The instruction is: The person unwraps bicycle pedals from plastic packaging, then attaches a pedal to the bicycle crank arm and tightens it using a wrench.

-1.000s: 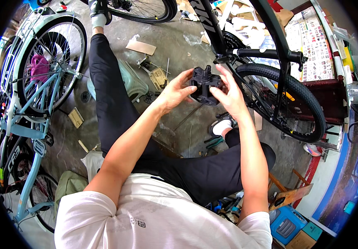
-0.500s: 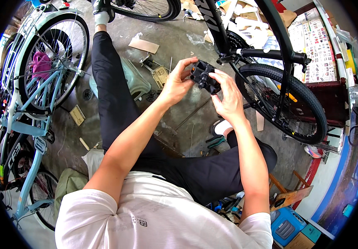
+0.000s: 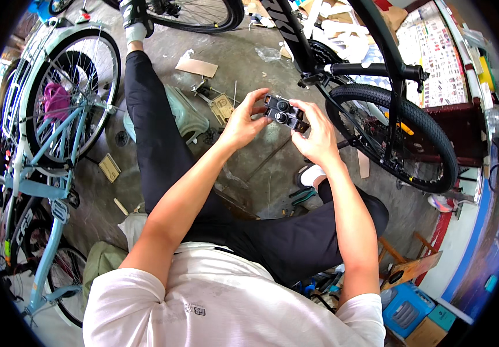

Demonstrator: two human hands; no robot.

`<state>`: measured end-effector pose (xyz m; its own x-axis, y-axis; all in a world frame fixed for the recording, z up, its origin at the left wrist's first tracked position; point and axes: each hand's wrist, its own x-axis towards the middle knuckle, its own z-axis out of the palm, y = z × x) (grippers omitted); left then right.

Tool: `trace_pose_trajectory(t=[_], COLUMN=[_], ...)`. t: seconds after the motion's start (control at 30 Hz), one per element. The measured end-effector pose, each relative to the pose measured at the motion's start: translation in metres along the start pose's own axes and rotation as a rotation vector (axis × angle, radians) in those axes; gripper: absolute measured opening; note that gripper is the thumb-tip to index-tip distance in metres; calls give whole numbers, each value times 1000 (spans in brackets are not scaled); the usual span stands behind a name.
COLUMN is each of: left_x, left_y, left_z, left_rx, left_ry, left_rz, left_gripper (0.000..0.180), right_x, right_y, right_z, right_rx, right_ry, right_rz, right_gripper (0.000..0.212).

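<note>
Left hand (image 3: 246, 122): pinches black pedals (image 3: 284, 113) at their left end.
Right hand (image 3: 317, 136): pinches their right end.
Black bike (image 3: 396, 72): stands far right, beyond both hands.

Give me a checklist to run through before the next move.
1. Left hand on the black part: ok, it grips the left end.
2. Right hand on the part: ok, it grips the right end.
3. Part's threads undamaged: cannot tell, too small to see.
4. Teal-handled tool off the floor: not ok, it lies there near the right shoe.
5. Floor free of scraps: not ok, a piece of cardboard lies ahead.
</note>
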<state>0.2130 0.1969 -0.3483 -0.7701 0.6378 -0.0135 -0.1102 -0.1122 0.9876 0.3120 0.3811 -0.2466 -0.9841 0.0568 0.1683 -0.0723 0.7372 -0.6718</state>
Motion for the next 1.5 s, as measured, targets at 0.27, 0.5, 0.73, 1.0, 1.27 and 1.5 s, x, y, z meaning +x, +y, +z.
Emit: trace_pose_trajectory(t=[0.27, 0.5, 0.73, 1.0, 1.27, 1.5], left_x=[-17, -5, -5, 51, 206, 175], left_y=[-15, -25, -63, -143, -213, -258], left_z=[1, -12, -20, -27, 0, -4], left_rx=[-102, -52, 73, 269, 720, 1064], left_ry=[-116, -129, -59, 195, 333, 97], left_rz=[-168, -272, -364, -762, -836, -705], left_gripper=[76, 46, 31, 35, 32, 45], right_x=[-11, -14, -26, -38, -39, -33], right_y=[23, 7, 8, 4, -6, -5], right_z=[10, 6, -10, -31, -19, -27], right_rx=[37, 142, -8, -67, -125, -146], right_ry=[-15, -71, 103, -13, -119, -180], right_rz=[135, 99, 275, 177, 20, 102], right_gripper=[51, 39, 18, 21, 25, 37])
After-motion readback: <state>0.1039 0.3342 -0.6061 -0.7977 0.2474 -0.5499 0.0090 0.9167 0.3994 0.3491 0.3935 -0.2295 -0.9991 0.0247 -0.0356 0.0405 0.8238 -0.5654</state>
